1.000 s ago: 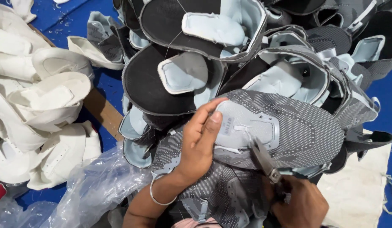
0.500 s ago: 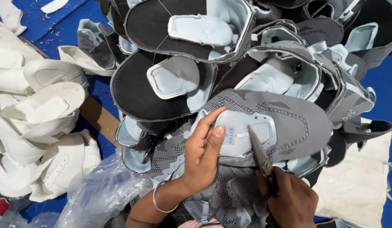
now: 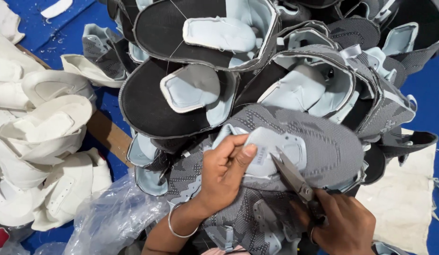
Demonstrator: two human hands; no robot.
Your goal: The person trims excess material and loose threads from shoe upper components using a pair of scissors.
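Observation:
A grey knitted shoe upper (image 3: 318, 141) with a pale blue tongue lies on top of a pile in front of me. My left hand (image 3: 224, 172), a thin bangle on its wrist, pinches the pale blue tongue between thumb and fingers. My right hand (image 3: 344, 224) grips a small pair of metal scissors (image 3: 290, 174). The blade tips rest against the tongue's edge, just right of my left thumb.
A heap of grey and black shoe uppers (image 3: 181, 89) with pale blue linings fills the middle and top. White shoe uppers (image 3: 44, 137) are stacked at the left. Crumpled clear plastic (image 3: 111, 222) lies lower left, cream cloth (image 3: 404, 198) at the right, on a blue surface (image 3: 59, 35).
My left hand has shifted its grip along the tongue, thumb now pressing on it. The scissors have moved up and left until the blades meet the tongue's edge.

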